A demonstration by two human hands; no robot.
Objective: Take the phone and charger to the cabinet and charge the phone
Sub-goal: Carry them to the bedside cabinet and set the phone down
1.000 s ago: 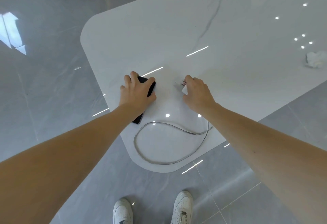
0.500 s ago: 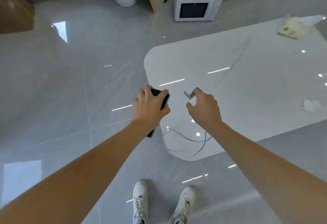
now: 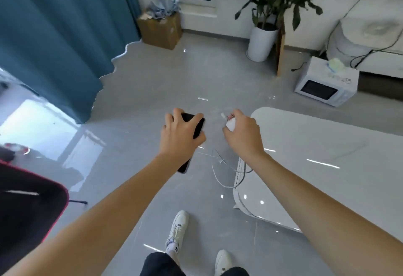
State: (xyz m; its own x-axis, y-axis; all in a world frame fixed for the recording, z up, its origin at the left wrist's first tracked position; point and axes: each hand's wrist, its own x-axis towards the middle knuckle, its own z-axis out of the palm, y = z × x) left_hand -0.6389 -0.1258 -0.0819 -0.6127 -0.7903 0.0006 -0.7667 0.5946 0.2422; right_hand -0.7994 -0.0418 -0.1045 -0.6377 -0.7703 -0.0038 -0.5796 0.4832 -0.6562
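My left hand [image 3: 177, 136] grips a black phone [image 3: 197, 126] from above; the phone's lower end sticks out under my wrist. A white charger plug [image 3: 230, 123] sits in my right hand [image 3: 244, 135], its prongs pointing up and left. The grey cable [image 3: 220, 174] hangs from that hand in a loop beside the corner of the white table [image 3: 316, 166]. Both hands are held over the grey floor, left of the table. No cabinet is clearly in sight.
A white microwave [image 3: 325, 82] stands on the floor at right, near a potted plant [image 3: 262, 42]. A cardboard box [image 3: 160, 28] sits by the blue curtain [image 3: 54, 36]. A black and red chair [image 3: 26, 208] is at my lower left. Open floor lies ahead.
Both hands have lifted the phone and charger off the table. My view has swung left, away from the table, toward the curtain and the open floor. The cable now dangles.
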